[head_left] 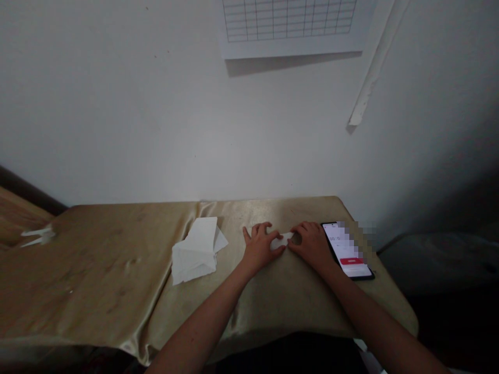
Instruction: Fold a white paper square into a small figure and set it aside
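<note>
A small piece of white paper [281, 241] lies on the cloth-covered table between my two hands. My left hand [260, 244] has its thumb and index finger curved around the paper's left side, with the other fingers spread on the cloth. From the other side, my right hand [310, 243] grips the paper's right end between bent thumb and fingers. Left of my hands rests a loose pile of white paper sheets [195, 252], overlapping at angles. Close beside my right hand is a phone [346, 252] with a lit screen and a red button.
A shiny gold-brown cloth [97, 270] with a raised fold covers the table, which meets a pale wall [175, 130]. A printed grid sheet [292, 47] hangs above. White scraps [41, 235] lie at the far left. The table's rounded right edge borders a dark area.
</note>
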Tool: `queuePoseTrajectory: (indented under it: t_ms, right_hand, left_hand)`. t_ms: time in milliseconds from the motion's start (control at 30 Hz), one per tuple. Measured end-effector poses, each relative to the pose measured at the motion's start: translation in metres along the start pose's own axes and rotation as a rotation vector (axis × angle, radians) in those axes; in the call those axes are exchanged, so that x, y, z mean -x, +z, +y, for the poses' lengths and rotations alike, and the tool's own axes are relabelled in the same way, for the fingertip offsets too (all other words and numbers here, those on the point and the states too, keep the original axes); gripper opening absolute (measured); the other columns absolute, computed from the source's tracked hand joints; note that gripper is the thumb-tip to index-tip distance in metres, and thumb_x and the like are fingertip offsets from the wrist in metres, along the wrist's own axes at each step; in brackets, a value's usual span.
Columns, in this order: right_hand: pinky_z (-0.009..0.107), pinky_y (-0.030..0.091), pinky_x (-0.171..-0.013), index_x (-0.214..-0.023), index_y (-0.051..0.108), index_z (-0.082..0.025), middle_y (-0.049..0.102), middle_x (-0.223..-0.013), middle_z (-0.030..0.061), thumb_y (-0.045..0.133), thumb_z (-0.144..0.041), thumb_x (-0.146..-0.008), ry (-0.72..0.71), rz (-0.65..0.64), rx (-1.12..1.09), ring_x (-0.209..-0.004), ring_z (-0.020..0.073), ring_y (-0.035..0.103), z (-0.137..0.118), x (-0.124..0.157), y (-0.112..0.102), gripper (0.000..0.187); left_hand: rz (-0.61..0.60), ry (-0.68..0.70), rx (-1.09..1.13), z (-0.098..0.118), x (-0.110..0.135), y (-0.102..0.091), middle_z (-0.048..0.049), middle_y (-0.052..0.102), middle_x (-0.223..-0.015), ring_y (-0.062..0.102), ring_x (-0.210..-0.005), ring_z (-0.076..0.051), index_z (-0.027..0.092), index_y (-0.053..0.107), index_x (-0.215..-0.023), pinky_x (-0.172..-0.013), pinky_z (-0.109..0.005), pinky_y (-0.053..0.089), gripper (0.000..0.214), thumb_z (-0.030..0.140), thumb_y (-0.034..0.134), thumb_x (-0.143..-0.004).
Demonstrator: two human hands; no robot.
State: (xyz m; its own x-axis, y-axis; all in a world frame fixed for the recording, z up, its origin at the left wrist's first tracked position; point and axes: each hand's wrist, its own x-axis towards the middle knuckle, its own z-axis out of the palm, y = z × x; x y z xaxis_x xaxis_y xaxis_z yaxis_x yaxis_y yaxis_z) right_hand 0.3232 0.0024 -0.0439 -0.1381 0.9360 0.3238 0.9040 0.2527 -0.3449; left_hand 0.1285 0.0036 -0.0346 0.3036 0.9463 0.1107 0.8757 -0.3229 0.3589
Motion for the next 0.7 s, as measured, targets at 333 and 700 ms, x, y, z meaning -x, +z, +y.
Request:
queuePoseTrajectory:
  t_ms: [333, 700]
  right_hand:
    - [0.04, 0.034, -0.094, -0.097, 0.069, -0.022, 0.07, -0.103, 0.0052, 0.058, -0.025, -0.087, 0.058, 0.025, 0.008, -0.104, 0.0258, 0.058, 0.007, -0.006, 0.003, 0.015]
    - [0.038, 0.038, -0.092, -0.093, 0.067, -0.022, 0.071, -0.099, 0.0061, 0.051, -0.022, -0.092, 0.014, 0.053, -0.035, -0.1, 0.0245, 0.06, 0.016, -0.008, 0.01, 0.016]
  left_hand:
    - [-0.003, 0.007, 0.001, -0.001, 0.0, 0.001, -0.0035, 0.046, -0.147, 0.035, -0.139, -0.033, 0.038, 0.068, -0.113, -0.114, -0.076, 0.003, 0.034, 0.052, 0.073, -0.081]
    - [0.009, 0.025, -0.013, -0.004, -0.002, 0.0, -0.0023, 0.045, -0.149, 0.034, -0.139, -0.034, 0.04, 0.07, -0.111, -0.113, -0.077, 0.004, 0.03, 0.052, 0.072, -0.083]
